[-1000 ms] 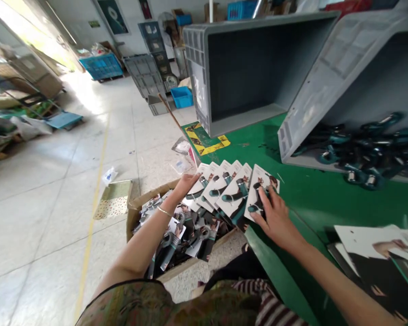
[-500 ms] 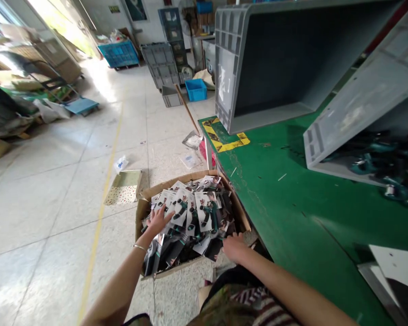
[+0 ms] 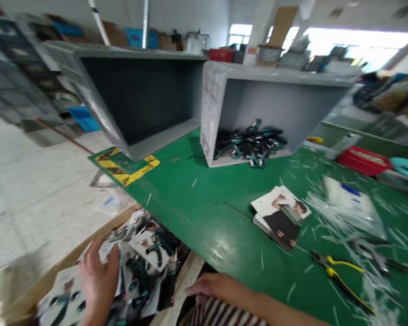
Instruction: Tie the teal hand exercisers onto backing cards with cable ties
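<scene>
Inside the carton, one carded tool, long axis aslant toward lower right; hands, grip unclear.

A: Light source?
B: Daylight, strongest at the far windows, upper right; panes blown out to white.
A: Glare?
B: One hot spot on the green bench, near its front edge. Elsewhere moderately bright.
A: Shadows?
B: Darkest inside the left grey bin; the right grey bin is paler within.
A: Sharpness?
B: Soft throughout. Stacked crates at far left smeared; fine print on the carded tools illegible.
A: Distortion?
B: Wide-angle stretch; shapes lean outward towards the edges.
</scene>
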A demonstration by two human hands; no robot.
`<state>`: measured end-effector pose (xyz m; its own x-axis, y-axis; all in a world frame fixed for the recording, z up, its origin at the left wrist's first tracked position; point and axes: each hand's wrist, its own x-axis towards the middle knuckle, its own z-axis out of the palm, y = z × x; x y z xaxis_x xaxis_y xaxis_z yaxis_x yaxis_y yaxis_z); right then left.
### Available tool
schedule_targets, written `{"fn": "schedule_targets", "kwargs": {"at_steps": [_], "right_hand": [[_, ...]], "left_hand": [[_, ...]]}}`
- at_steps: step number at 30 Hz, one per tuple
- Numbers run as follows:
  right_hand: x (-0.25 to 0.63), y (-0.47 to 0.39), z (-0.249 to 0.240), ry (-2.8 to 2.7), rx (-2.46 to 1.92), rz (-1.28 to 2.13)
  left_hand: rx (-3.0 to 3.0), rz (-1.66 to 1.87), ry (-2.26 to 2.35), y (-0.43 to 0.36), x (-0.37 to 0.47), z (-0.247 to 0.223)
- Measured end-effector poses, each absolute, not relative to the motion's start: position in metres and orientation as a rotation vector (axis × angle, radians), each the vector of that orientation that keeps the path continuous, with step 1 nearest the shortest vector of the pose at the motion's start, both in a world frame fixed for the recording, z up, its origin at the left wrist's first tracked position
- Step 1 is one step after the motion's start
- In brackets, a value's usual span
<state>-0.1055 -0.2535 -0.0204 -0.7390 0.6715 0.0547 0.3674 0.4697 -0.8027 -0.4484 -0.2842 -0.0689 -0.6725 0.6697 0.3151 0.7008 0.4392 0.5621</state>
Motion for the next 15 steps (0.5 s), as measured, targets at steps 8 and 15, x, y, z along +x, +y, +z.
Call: {"fn": "schedule_targets", "kwargs": {"at_steps": [8,15], "right_hand": [[0.081,-0.227,-0.015,-1.183,-1.661,0.538],[0.098,-0.178,-0.064,-1.249,-1.777,0.504]], "left_hand": [[-2.919,-2.117,-2.101,-0.103,-0.192,0.009],[-3.278,-1.577,-2.147,-0.019,-0.058,-0.036]]}}
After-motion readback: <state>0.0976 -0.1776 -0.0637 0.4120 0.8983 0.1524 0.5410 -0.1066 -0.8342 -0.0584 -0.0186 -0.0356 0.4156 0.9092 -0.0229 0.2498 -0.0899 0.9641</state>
